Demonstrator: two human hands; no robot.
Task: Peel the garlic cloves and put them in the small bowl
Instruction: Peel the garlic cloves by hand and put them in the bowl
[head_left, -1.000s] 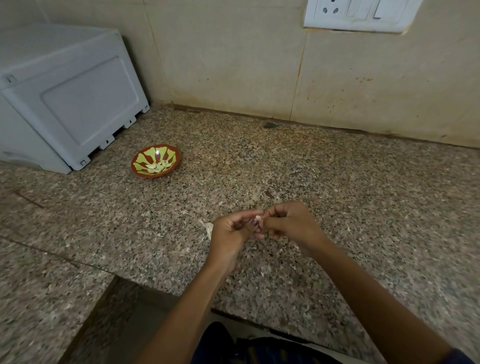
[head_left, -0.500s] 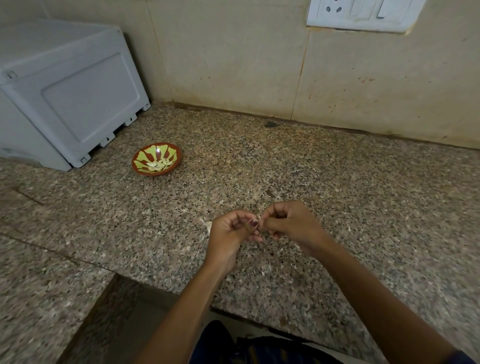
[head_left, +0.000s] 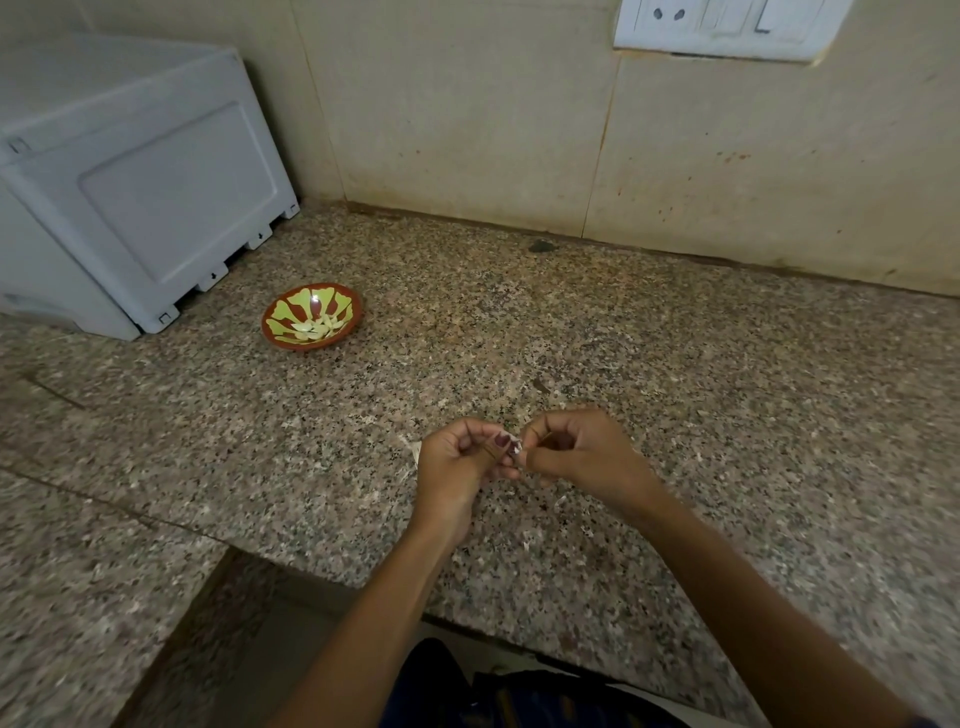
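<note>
- Dim, warm, even light with a yellowish cast; its source is out of view.
- A small white glare spot sits inside the red and green patterned small bowl (head_left: 311, 316).
- Shadows on the speckled granite countertop (head_left: 701, 374) are faint and soft.
- Wide-angle bending curves the white plastic appliance (head_left: 135, 182); corners go soft, forearms slightly blurred.

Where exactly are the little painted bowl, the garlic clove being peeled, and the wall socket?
small bowl (head_left: 275, 332): head view, on its red near rim.
garlic clove (head_left: 514, 448): head view, on the pale bit showing between the fingertips of both hands.
wall socket (head_left: 722, 23): head view, on the white plate's middle.
</note>
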